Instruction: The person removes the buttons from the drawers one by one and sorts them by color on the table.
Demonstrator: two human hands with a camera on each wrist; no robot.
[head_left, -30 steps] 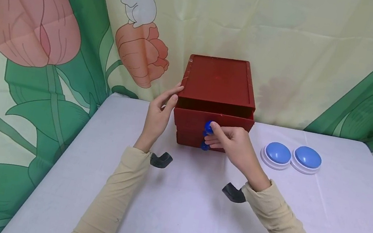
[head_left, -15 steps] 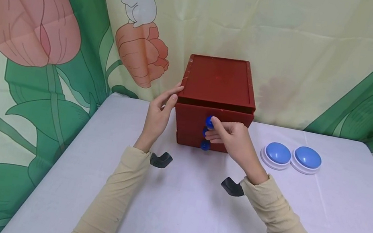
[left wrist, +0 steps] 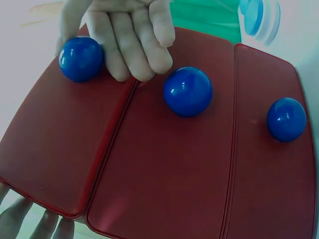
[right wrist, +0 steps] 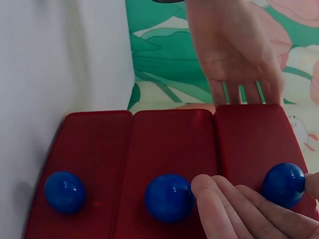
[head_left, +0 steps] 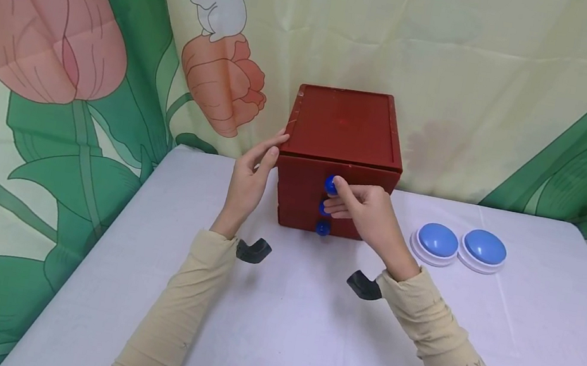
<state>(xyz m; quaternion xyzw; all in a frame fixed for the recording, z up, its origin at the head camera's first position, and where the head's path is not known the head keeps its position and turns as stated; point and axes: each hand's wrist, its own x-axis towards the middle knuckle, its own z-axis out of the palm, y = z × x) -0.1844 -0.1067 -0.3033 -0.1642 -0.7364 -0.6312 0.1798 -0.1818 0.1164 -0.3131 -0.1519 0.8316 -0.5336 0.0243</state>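
A dark red drawer cabinet point(head_left: 345, 127) stands at the back of the table, with three drawer fronts and one round blue knob on each. My right hand point(head_left: 372, 211) has its thumb and index finger on either side of the top knob point(left wrist: 81, 59). Its other fingers extend beside the middle knob point(left wrist: 188, 92); the bottom knob point(head_left: 323, 228) is untouched. The top drawer point(right wrist: 251, 144) is pushed in, with only a thin line under the cabinet's top edge. My left hand point(head_left: 249, 185) rests against the cabinet's left side, fingers fairly straight, some hidden behind it.
Two blue push buttons on white bases, a left one point(head_left: 437, 240) and a right one point(head_left: 484, 246), sit side by side right of the cabinet. A white cloth point(head_left: 281, 334) covers the table. A printed curtain point(head_left: 457, 94) hangs right behind the cabinet.
The top drawer has slid inward from partly open, closing the dark gap under the top. My right hand has moved forward with the knob, while my left hand stays against the side.
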